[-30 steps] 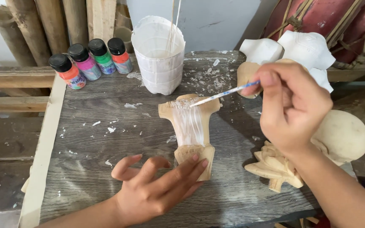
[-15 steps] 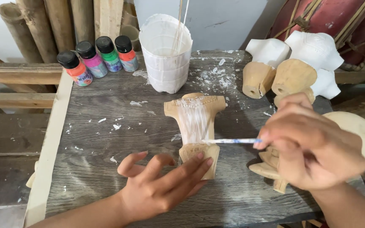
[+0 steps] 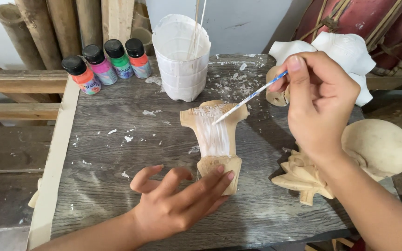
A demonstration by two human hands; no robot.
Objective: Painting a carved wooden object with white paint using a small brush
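Observation:
A carved wooden piece (image 3: 214, 139) lies on the grey wooden board (image 3: 117, 153), its middle streaked with white paint. My left hand (image 3: 177, 204) rests with fingertips pressing on its lower end. My right hand (image 3: 319, 102) holds a thin paintbrush (image 3: 250, 97) whose tip touches the upper part of the carving. A cut plastic container (image 3: 181, 56) coated with white paint stands just behind the carving, with thin sticks in it.
Several small paint bottles (image 3: 105, 62) stand at the back left, before bamboo poles (image 3: 38, 32). At the right lie a round-headed carved wooden figure (image 3: 373, 148), a small wooden piece (image 3: 275, 93) and white-painted carvings (image 3: 340, 51). White paint flecks dot the board.
My right hand moved from the upper end down to the carving's lower middle, then back up; the brush tip now touches the upper part. The left hand stays put.

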